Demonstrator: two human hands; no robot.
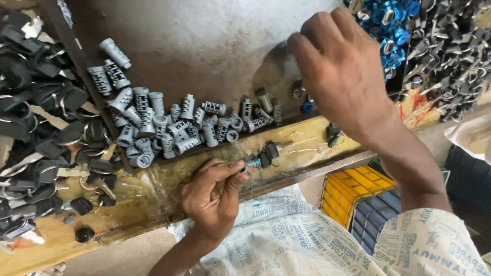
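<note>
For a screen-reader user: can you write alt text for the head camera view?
A person's left hand pinches a small grey metal lock cylinder with black-headed keys at a yellowed bench edge, while the right hand reaches over a dark metal tray holding a heap of grey lock cylinders.

black keys (36, 117) left | blue cylinders (388, 20) top | yellow crate (353, 189)

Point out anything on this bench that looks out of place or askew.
One grey lock cylinder lies alone on the dark tray, apart from the heap of grey cylinders. A keyed black piece sits loose on the yellow wooden ledge. The left hand pinches a small cylinder with keys; the right hand reaches over the tray.
</note>
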